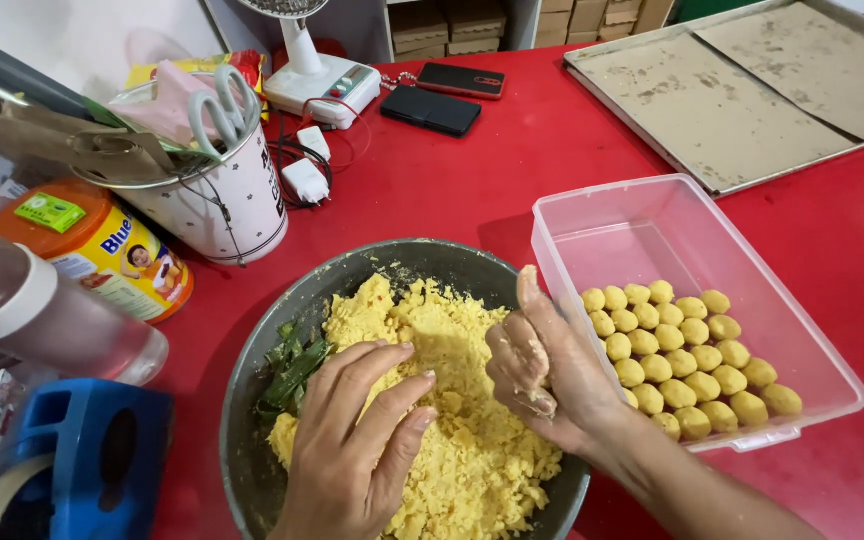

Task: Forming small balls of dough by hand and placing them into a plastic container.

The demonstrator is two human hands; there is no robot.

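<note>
A grey metal bowl (352,272) holds crumbly yellow paste (462,440) and a few green leaves (292,368) at its left side. My left hand (357,440) rests palm down on the paste, fingers spread and pinching into it. Over the bowl's right rim my right hand (542,365) is curled, its fingers smeared with paste; whether a lump is inside I cannot tell. Beside it stands a clear plastic box (642,215) with several small yellow balls (687,360) laid in rows at its near end.
The red table (452,180) carries a white cup with scissors (224,195), an orange-lidded tub (102,245), a clear bottle (42,315), a blue tape dispenser (82,460), two phones (432,108), a charger (304,178), a small fan base (317,80) and metal baking trays (742,95).
</note>
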